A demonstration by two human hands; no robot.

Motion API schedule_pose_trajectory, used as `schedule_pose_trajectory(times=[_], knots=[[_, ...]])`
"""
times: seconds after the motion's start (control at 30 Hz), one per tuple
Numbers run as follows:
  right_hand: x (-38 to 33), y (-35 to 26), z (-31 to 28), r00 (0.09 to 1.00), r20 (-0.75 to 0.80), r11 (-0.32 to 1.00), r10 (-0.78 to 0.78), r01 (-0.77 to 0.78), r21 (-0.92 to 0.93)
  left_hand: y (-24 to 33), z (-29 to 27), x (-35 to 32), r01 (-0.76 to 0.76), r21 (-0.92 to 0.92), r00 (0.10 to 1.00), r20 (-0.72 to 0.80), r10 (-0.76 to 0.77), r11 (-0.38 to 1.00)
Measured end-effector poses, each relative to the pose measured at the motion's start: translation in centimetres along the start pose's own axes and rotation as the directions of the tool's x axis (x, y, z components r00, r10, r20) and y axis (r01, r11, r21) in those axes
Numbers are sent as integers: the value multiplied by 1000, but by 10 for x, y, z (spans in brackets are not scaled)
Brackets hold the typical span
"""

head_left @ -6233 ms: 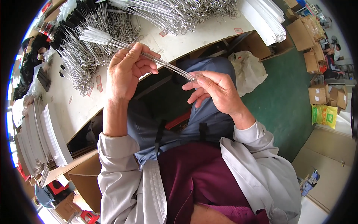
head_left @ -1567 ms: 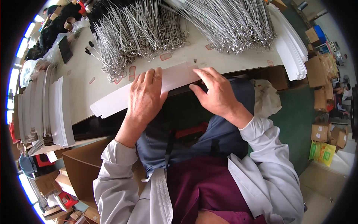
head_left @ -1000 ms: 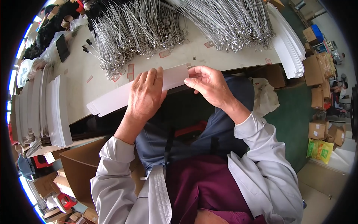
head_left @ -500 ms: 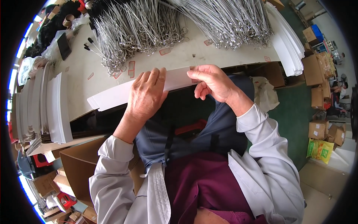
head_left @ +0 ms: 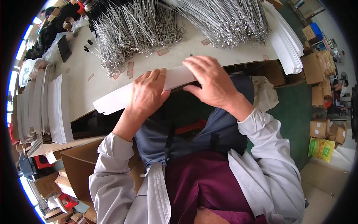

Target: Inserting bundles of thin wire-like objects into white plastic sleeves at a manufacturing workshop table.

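Note:
A long white card strip [head_left: 115, 98] lies slantwise along the near edge of the worktable. My left hand [head_left: 147, 91] grips it around the middle, fingers over the top and thumb by the near edge. Over the strip's right end is my right hand [head_left: 212, 80], with fingers stretched out and thumb held apart. Its fingertips are slightly blurred, and it hides that end of the strip. Beyond my hands lie two large heaps of thin metal rods with looped ends, the left heap [head_left: 138, 30] and the right heap [head_left: 227, 22].
Stacked white strips stand at the table's left [head_left: 59, 108] and right [head_left: 285, 41]. A dark flat device [head_left: 64, 48] rests at the far left, near a few black-tipped rods [head_left: 91, 48]. An open cardboard box [head_left: 80, 164] sits left of my legs. More cartons [head_left: 319, 128] are at the right.
My right hand has gone from pinching the strip's right end to lying over it with fingers spread. The strip's left end has shifted a little right and toward me.

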State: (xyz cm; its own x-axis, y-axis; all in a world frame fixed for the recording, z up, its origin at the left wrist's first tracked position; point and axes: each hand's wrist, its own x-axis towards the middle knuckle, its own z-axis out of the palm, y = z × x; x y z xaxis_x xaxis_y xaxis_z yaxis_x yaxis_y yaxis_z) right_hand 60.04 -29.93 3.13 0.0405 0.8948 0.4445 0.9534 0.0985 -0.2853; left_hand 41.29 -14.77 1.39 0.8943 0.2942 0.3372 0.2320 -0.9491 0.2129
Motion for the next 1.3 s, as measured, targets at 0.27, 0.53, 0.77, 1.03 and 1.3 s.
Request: schedule_pose_trajectory(times=[0.27, 0.53, 0.77, 1.03, 1.3], knots=[[5, 8, 31, 986, 71, 981, -152, 159, -111, 11, 4, 6, 40, -63, 997, 63, -36, 997], [2, 23, 18, 986, 111, 984, -126, 139, -116, -16, -11, -17, 56, 33, 996, 72, -59, 998], [15, 26, 40, 972, 139, 972, -188, 205, -115, -18, 3, -9, 62, -16, 995, 73, -61, 998], [30, 38, 41, 974, 77, 970, -213, 220, -104, -38, -5, -6, 61, 34, 998, 0, -61, 998], [35, 53, 59, 985, 39, 982, -171, 173, -70, -42, 6, 8, 147, -37, 988, -52, -149, 988]])
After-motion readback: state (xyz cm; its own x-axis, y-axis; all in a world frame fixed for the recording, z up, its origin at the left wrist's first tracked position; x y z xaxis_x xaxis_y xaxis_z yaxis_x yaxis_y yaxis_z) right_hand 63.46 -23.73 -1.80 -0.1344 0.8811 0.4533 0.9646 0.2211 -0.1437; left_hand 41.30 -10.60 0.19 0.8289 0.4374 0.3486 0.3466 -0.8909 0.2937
